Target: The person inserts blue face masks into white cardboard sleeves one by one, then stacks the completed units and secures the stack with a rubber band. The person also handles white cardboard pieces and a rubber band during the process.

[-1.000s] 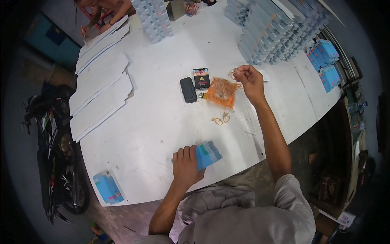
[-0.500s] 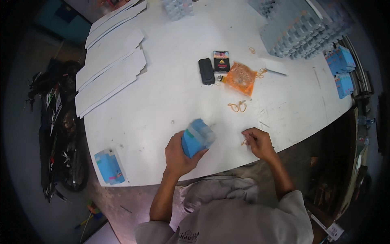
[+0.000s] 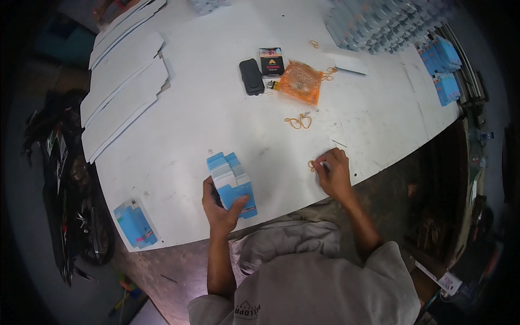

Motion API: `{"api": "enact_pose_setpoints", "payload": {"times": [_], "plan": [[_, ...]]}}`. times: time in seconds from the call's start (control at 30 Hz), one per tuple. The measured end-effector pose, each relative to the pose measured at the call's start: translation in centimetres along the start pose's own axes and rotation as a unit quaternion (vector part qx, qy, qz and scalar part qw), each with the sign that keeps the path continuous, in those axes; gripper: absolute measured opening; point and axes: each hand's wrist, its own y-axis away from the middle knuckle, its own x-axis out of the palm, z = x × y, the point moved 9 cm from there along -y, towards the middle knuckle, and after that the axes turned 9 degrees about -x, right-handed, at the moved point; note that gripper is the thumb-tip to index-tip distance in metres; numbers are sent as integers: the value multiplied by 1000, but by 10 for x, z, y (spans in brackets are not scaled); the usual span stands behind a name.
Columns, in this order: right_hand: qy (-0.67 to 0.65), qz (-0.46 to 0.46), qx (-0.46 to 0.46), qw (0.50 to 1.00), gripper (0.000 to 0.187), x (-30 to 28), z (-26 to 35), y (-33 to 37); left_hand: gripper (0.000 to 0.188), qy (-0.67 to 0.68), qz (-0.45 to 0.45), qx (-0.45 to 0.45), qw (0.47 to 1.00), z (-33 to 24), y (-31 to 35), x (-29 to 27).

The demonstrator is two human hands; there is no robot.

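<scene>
My left hand point(image 3: 219, 215) is wrapped round a stack of blue and white folded cartons point(image 3: 232, 187), thumb on the near blue face. The stack is tilted over the near part of the table, and its layered edges show at the far end. To the right, my right hand point(image 3: 336, 172) pinches a yellow rubber band point(image 3: 311, 166) between thumb and fingertips, just above the table. More loose rubber bands point(image 3: 299, 121) lie on the white table point(image 3: 189, 130) beyond it. A similar blue stack point(image 3: 135, 226) rests at the near left corner.
An orange plastic bag point(image 3: 300, 92), a black case point(image 3: 252, 77), a black and red pack point(image 3: 271, 63) and a lighter point(image 3: 273, 85) lie mid-table. White cardboard sheets point(image 3: 130, 103) line the left side. Grey stacks point(image 3: 379, 27) rise at the far right, near blue stacks point(image 3: 446, 88).
My left hand has moved left and turned the carton stack, so its layered edges now show. My right hand keeps its pinch on the rubber band. The view has shifted a little.
</scene>
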Motion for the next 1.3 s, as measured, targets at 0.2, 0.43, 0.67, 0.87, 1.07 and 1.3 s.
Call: {"api": "enact_pose_setpoints", "payload": {"times": [0.2,0.43,0.67,0.87,1.07,1.3], "plan": [[26,-31,-71,997,24,14,2,0,71,36,14,-5,999,0,6,6],[-7,115,-347,931,40,59,84,22,70,59,16,-9,998,5,6,4],[-150,246,-240,927,38,97,111,45,69,106,19,-13,994,21,5,-5],[-400,246,48,882,31,63,88,6,73,113,55,-15,992,23,10,-3],[-444,173,-72,876,89,19,133,-55,76,126,75,-26,989,12,11,22],[-422,362,26,831,98,65,132,-43,80,66,89,15,994,7,12,30]]}}
